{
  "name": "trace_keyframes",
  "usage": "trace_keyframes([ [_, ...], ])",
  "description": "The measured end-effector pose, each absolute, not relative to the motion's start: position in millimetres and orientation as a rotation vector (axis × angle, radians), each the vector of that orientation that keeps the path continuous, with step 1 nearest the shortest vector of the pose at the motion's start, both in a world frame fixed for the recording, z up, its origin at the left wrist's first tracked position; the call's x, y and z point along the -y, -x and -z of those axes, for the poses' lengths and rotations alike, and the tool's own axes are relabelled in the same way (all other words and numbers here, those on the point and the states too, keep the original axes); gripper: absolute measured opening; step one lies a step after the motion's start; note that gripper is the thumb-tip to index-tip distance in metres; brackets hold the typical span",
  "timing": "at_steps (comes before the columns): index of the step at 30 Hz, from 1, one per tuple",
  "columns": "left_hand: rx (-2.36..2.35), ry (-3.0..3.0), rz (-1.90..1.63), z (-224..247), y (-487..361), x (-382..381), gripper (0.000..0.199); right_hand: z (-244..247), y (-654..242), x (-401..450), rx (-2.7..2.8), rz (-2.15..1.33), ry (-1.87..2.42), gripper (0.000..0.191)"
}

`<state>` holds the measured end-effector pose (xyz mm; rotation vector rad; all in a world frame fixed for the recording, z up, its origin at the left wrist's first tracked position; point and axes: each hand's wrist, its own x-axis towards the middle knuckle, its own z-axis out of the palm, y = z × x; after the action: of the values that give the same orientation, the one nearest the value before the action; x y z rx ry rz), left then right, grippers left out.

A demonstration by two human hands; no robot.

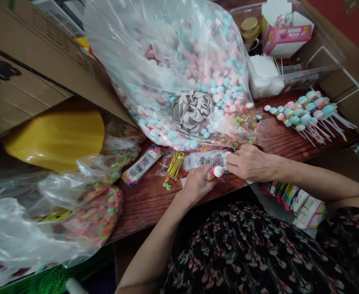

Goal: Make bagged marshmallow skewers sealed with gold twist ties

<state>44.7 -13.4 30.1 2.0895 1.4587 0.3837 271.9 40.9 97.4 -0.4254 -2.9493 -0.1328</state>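
Note:
My left hand (198,183) is closed around a small candy skewer; a round white candy (218,171) and a pink and yellow part stick out past the fingertips. My right hand (247,163) is just right of it, fingers curled together close to the white candy. What lies between those fingers is hidden. A stack of clear printed bags (202,159) lies flat right behind my hands, its right end near my right fingers. Yellow twist ties (176,164) sit in a small open packet left of the bags. Another printed packet (142,165) lies further left.
Behind my hands stands a large clear bag of pastel candies (219,87) with a grey scrunchie (192,111) on it. Finished-looking candy skewers (308,108) are piled at right, before a clear bin (326,67). Gummy bags (96,212), a yellow scoop-like piece (59,141) and a cardboard box (23,87) fill the left.

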Motion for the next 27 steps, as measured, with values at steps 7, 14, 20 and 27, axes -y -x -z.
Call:
trace_keyframes([
  [7, -1.309, -2.021, -0.454, -29.4, -43.5, 11.9, 0.030, -103.8, -269.2, -47.4, 2.969, 0.241, 0.422, 0.021],
  [14, -1.289, -1.919, -0.500, -37.9, -41.6, 15.4, 0.037, -104.2, -277.5, -53.3, 2.982, 0.251, 0.369, 0.017],
  [20, -1.274, -1.727, -0.549, -36.1, -45.4, 14.2, 0.040, -108.3, -274.2, -48.2, 2.967, 0.235, 0.245, 0.022],
  [27, -1.249, -1.629, -0.561, -31.1, -59.0, 12.8, 0.016, -95.4, -245.0, -38.9, 3.085, 0.050, 0.241, 0.021],
])
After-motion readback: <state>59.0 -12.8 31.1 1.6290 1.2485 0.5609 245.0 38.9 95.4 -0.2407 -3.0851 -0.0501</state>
